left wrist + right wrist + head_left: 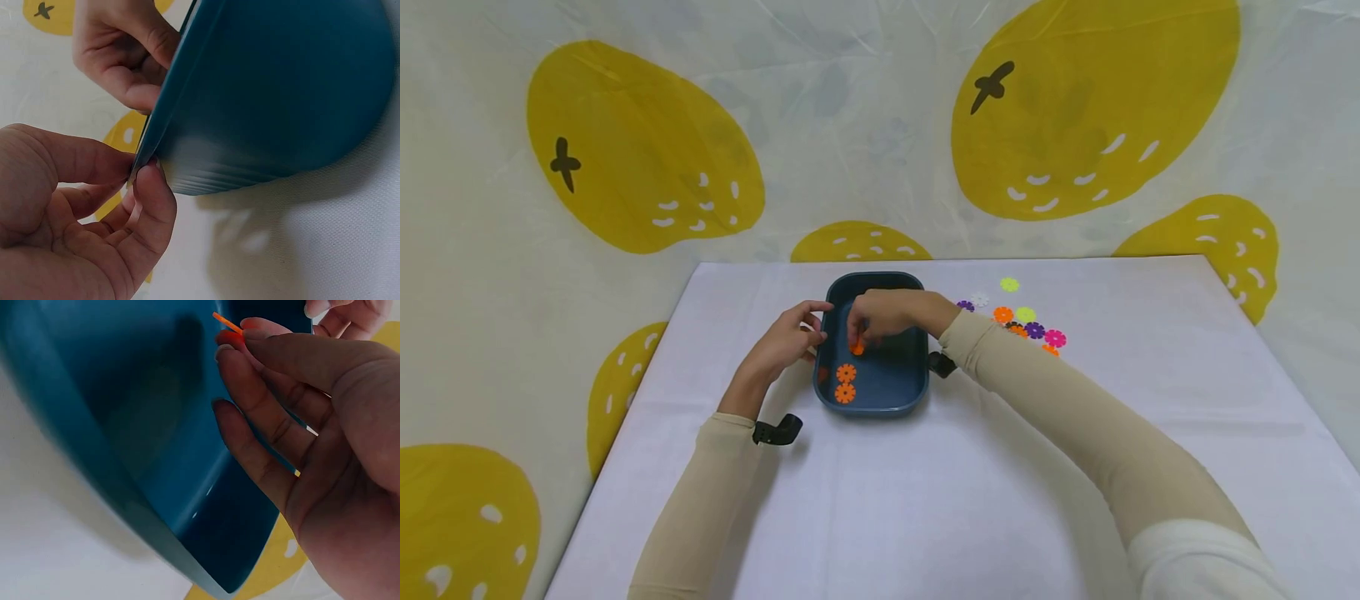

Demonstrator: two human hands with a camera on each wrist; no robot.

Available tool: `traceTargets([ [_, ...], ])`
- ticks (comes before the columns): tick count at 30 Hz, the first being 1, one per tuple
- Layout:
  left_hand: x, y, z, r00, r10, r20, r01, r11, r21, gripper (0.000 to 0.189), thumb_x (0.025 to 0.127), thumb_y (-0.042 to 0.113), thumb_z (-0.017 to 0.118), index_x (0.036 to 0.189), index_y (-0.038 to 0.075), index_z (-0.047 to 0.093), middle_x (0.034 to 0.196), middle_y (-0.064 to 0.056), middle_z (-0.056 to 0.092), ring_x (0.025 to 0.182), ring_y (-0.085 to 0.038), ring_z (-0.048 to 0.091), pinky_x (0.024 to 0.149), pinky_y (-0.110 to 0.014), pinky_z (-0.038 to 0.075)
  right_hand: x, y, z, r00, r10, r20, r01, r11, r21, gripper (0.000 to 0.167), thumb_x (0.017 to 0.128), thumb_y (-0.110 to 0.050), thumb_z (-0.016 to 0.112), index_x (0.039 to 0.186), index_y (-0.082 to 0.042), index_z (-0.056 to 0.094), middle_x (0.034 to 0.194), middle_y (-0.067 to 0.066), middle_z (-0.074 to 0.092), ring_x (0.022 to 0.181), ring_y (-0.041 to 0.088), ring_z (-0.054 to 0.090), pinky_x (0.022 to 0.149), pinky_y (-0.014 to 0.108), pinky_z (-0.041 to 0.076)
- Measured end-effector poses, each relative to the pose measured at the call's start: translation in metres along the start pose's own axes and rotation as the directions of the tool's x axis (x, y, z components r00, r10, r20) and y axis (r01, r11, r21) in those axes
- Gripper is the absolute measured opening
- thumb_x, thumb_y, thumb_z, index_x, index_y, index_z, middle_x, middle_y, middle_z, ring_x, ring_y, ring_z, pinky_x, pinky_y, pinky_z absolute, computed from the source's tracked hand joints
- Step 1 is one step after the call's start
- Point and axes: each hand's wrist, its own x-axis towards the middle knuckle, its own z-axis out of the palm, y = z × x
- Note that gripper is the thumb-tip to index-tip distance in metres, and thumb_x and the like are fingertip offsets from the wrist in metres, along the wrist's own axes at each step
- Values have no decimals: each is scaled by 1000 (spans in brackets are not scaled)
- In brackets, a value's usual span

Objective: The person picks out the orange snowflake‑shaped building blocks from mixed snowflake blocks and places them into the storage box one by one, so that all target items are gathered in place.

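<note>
A dark blue rectangular tray (895,385) with rounded corners rests on the table. My left hand (786,340) is at its left side; the left wrist view shows thumb and fingers pinching the tray's rim (164,119). Inside the tray, my right hand (883,312) pinches a thin orange notched disc (226,323) between thumb and fingertips, over the tray floor. Below that hand, two orange flower-shaped discs, an upper disc (846,372) and a lower disc (845,392), lie one in front of the other along the tray's left side. Part of the held disc is hidden by the fingers.
Right of the tray, several notched discs lie scattered, among them a yellow disc (1010,285), an orange disc (1003,315), a purple disc (1034,331) and a pink disc (1055,338). The right forearm reaches across beside them. A fruit-patterned cloth (865,125) hangs behind the white table (880,508).
</note>
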Motion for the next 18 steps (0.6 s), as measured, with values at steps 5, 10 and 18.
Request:
traceTargets([
  [5,0,0,0,1000,-4,-1,4,1000,-1,51,100,2,55,149,15,47,109,-12,44,96,-30,51,70,-35,57,1,-2,2,1000,11,29,-11,1000,1,25,99,-4,63,122,-9,73,120,5,68,96,19,70,82,26,58],
  [10,0,0,1,1000,-3,-5,3,1000,2,51,100,2,55,149,15,48,108,-12,44,96,-30,51,69,-35,57,2,-2,5,998,24,51,-24,1000,0,30,99,-1,61,127,-8,70,124,7,67,97,19,69,85,27,58],
  [18,1,-3,1,1000,2,-10,-2,1000,14,52,99,1,55,149,15,47,109,-12,44,95,-29,51,69,-34,57,3,1,8,998,44,54,-41,998,-40,33,99,-2,63,130,-10,68,126,4,66,101,15,65,87,24,56],
])
